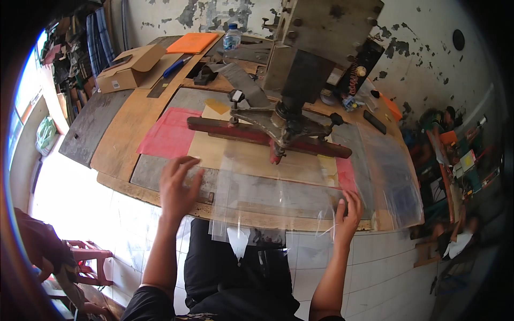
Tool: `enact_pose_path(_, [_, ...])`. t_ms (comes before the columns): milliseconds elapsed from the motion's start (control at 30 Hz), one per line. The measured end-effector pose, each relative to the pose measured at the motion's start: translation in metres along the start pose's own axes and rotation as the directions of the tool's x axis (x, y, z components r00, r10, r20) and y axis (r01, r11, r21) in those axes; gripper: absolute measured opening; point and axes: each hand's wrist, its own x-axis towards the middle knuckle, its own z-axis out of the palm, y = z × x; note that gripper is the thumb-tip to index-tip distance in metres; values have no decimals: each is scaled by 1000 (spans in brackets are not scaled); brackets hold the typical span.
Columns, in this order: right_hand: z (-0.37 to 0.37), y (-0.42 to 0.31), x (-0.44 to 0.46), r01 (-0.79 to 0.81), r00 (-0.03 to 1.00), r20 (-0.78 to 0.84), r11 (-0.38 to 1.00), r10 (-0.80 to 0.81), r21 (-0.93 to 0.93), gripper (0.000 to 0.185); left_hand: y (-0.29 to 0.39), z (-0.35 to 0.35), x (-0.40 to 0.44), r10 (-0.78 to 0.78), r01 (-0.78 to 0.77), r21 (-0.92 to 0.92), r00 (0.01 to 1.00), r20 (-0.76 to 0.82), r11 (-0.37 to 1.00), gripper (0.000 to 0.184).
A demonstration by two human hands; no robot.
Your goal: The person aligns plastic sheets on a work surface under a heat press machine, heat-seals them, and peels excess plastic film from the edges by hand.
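Note:
A clear plastic sheet (262,199) lies under the press head and hangs over the table's front edge. My left hand (181,187) is raised to the left of the sheet, fingers apart and holding nothing. At the sheet's right edge is my right hand (349,215), its thumb and bent fingers closed on the plastic; the exact contact is hard to make out. Above the sheet, the press's dark red bar (241,132) crosses a pale board (206,152). Pink sheets (170,132) show at both ends of the board.
The metal press column (316,53) rises at the back. More clear plastic (393,184) drapes at right. A cardboard box (130,67), orange folder (193,43), blue-handled cutter (176,66) and water bottle (232,37) sit at the back left. Other people are at both sides.

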Motion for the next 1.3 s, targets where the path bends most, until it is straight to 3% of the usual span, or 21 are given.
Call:
enact_pose_path(200, [-1,-9,0,-48,999,-20,997,49,64,27,-43,-25,7,-112,135,93,969,-218,986,15])
enact_pose_path(300, [1,-10,0,-54,995,-76,997,58,46,25,-45,-22,1,-228,229,-6,962,-149,973,14])
enact_pose_path(433, [2,-12,0,-73,993,-88,997,76,40,25,-40,-16,1,-170,184,129,980,-107,974,17])
enact_pose_path(767, [6,-5,0,-69,995,-71,996,73,50,22,-43,-20,1,-255,257,2,961,-103,966,17])
enact_pose_path(1300, [9,2,-2,-51,994,-93,999,51,1,20,-46,-20,1,-263,267,41,961,-82,963,16])
